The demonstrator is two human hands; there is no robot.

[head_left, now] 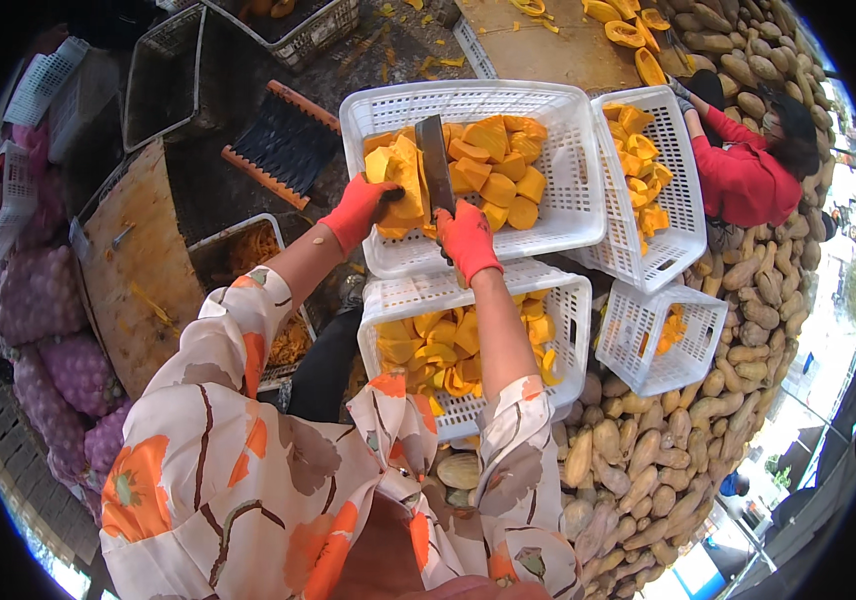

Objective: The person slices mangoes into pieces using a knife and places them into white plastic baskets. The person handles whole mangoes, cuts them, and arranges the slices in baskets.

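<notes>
My left hand [364,208], in a red work glove, grips a large piece of peeled pumpkin [396,174] over the left side of a white plastic crate [473,96]. In a matching glove, my right hand [467,238] is closed around the handle end of a broad-bladed knife [436,161]. The dark blade points away from me and lies against the right side of the held piece; whether it has entered the flesh, I cannot tell. Cut pumpkin chunks [499,187] lie in the crate to the right of the blade.
Nearer me, a second white crate [574,330] holds pumpkin pieces. Another crate [679,172] with pieces stands at right, beside a person in red [747,169]. Whole pumpkins [645,457] are heaped along the right. Mesh sacks [41,296] and a stained board [135,255] are at left.
</notes>
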